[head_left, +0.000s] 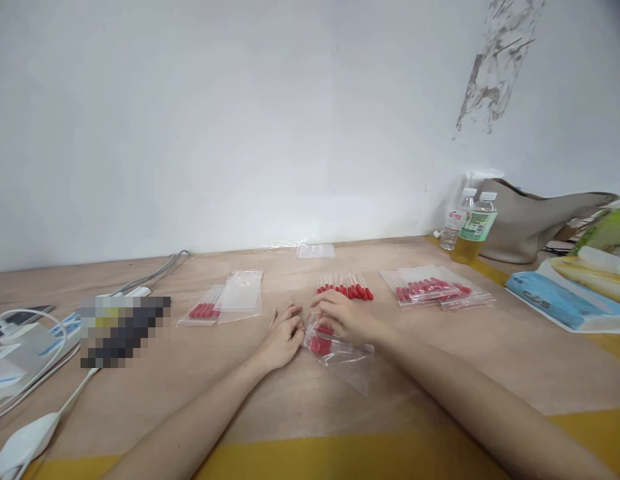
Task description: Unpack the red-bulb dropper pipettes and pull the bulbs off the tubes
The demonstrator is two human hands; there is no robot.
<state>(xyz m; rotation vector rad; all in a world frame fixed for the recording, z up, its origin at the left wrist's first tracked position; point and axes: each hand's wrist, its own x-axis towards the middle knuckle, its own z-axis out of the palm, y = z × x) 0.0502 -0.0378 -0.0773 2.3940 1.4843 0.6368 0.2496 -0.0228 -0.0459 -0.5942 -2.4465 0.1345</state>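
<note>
Plywood table (440, 373): both hands' fingers (290, 320) pinch a crinkled clear bag (340, 353) of red-tipped sticks.

Both hands low, close together, forearms bare.
Left hand (281, 339) palm down, fingers curled inward; right hand (340, 315) palm down, fingers bent; fingertips of the two nearly meet.

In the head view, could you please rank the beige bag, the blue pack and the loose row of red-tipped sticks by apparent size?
1. beige bag
2. blue pack, close to the bag in extent and nearer the camera, so unsure
3. row of red-tipped sticks, clearly smallest
</note>
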